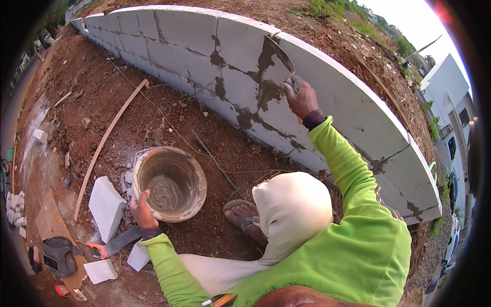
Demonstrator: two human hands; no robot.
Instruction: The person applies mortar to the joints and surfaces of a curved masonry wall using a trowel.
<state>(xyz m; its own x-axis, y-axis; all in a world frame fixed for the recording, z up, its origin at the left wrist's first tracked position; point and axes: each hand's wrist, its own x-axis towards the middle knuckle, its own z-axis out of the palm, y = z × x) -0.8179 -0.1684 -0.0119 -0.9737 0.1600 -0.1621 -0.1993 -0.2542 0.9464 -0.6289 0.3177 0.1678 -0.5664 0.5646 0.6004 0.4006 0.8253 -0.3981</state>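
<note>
My right hand (299,94) grips a trowel (283,55), its blade raised against a joint near the top of the white block wall (179,36). Dark grey mortar is smeared along several of the joints around it. My left hand (143,207) holds the near-left side of a bucket (193,179), which has grey wet mortar (166,192) in its bottom. My bent knee and sandalled foot (238,212) are beside the bucket, below the wall.
Around me on the red soil lie cut white blocks (106,207), a handsaw (117,242), a board (53,215), a grey bag (59,255), a long wooden strip (107,138) and a thin rod (209,153). At the far right are buildings (445,102) and parked vehicles.
</note>
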